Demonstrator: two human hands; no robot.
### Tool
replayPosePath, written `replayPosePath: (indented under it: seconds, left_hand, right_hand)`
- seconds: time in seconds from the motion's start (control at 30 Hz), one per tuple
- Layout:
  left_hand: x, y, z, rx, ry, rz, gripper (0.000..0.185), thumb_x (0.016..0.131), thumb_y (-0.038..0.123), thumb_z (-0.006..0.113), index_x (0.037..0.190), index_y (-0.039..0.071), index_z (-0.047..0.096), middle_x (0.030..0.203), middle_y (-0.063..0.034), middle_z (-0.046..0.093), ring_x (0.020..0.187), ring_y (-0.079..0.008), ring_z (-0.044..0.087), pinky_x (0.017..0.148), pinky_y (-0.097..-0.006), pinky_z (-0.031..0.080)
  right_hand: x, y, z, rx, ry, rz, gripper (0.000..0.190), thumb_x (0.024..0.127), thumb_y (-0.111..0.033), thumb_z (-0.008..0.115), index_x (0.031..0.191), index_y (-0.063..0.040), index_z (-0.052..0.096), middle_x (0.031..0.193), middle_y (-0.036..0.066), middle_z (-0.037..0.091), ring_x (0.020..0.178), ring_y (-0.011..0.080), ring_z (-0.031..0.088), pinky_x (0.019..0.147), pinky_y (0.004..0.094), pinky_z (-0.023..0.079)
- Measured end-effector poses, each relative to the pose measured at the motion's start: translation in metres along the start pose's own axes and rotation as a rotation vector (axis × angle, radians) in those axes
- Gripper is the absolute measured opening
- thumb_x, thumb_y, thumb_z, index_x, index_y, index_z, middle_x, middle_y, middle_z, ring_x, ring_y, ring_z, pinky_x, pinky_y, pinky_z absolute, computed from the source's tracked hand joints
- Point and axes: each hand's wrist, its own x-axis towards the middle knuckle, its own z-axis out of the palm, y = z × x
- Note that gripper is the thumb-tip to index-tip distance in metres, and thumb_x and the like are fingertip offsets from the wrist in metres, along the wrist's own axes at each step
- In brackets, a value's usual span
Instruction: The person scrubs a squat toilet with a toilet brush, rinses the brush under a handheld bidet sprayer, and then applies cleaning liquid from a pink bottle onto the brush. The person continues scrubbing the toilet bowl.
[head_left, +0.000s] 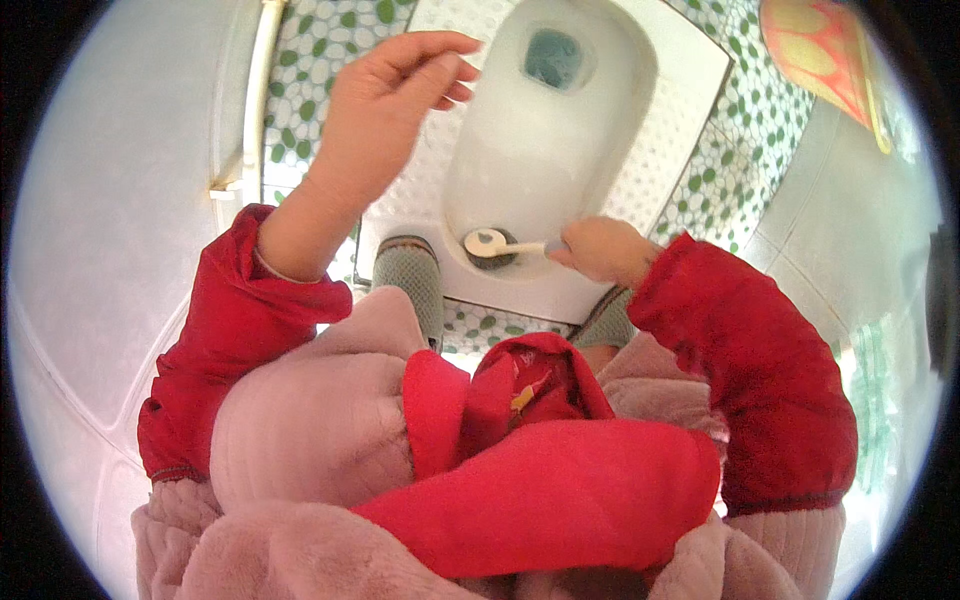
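Observation:
A white squat toilet (555, 142) set in the floor lies before me, with bluish water in its drain hole at the far end. My right hand (604, 247) grips the handle of a toilet brush (495, 249). The brush has a pale round head with dark bristles, and these rest against the near end of the bowl. Above the left side of the toilet, my left hand (401, 90) is held in the air with its fingers apart and slightly curled, holding nothing.
Green and white pebble-pattern flooring (705, 180) surrounds the toilet. My shoes (409, 277) stand at its near edge. A white pipe (259, 97) runs along the left wall (135, 150). At the upper right is a red and yellow patterned item (821, 56).

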Motion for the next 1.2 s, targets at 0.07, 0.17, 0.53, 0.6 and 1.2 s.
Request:
replayPosePath:
  seconds: [0.07, 0.17, 0.53, 0.6, 1.2]
  left_hand:
    - [0.002, 0.005, -0.004, 0.035, -0.05, 0.047, 0.023, 0.095, 0.013, 0.052, 0.113, 0.005, 0.064, 0.093, -0.0057, 0.067, 0.084, -0.0127, 0.063, 0.077, -0.0262, 0.05]
    - [-0.004, -0.009, -0.013, 0.052, 0.042, 0.001, 0.024, 0.095, 0.014, 0.052, 0.113, 0.005, 0.063, 0.094, -0.0059, 0.067, 0.084, -0.0129, 0.063, 0.077, -0.0263, 0.05]
    - [-0.006, 0.0, -0.008, 0.016, 0.062, -0.012, 0.023, 0.095, 0.014, 0.051, 0.112, 0.005, 0.064, 0.094, -0.0059, 0.067, 0.083, -0.0123, 0.063, 0.077, -0.0253, 0.049]
    - [-0.001, 0.005, -0.002, -0.002, -0.017, 0.027, 0.023, 0.095, 0.014, 0.053, 0.112, 0.005, 0.064, 0.094, -0.0058, 0.067, 0.084, -0.0125, 0.062, 0.077, -0.0252, 0.049]
    - [-0.006, 0.008, -0.002, -0.017, 0.05, 0.028, 0.019, 0.093, 0.01, 0.055, 0.108, 0.003, 0.065, 0.09, -0.0052, 0.066, 0.082, -0.0112, 0.061, 0.076, -0.0234, 0.05]
  right_hand:
    - [-0.009, -0.002, -0.008, 0.013, -0.063, 0.006, 0.042, 0.091, -0.037, 0.048, 0.09, 0.002, 0.063, 0.08, 0.021, 0.063, 0.078, 0.0392, 0.061, 0.072, 0.0469, 0.049]
    - [-0.028, -0.009, -0.023, -0.053, -0.082, -0.041, 0.038, 0.09, -0.034, 0.051, 0.088, 0.001, 0.063, 0.078, 0.02, 0.064, 0.076, 0.0392, 0.062, 0.07, 0.046, 0.049]
    - [-0.021, -0.014, -0.013, -0.11, 0.024, -0.071, 0.036, 0.09, -0.034, 0.053, 0.086, 0.0, 0.064, 0.077, 0.019, 0.064, 0.077, 0.0364, 0.063, 0.068, 0.0463, 0.049]
    - [-0.006, -0.02, -0.002, -0.111, 0.123, -0.116, 0.034, 0.09, -0.034, 0.052, 0.086, -0.002, 0.064, 0.076, 0.018, 0.064, 0.076, 0.0363, 0.063, 0.068, 0.0464, 0.05]
    - [-0.014, -0.006, -0.009, -0.23, 0.121, -0.172, 0.029, 0.086, -0.028, 0.058, 0.085, 0.0, 0.065, 0.069, 0.018, 0.063, 0.068, 0.0364, 0.064, 0.061, 0.0453, 0.05]
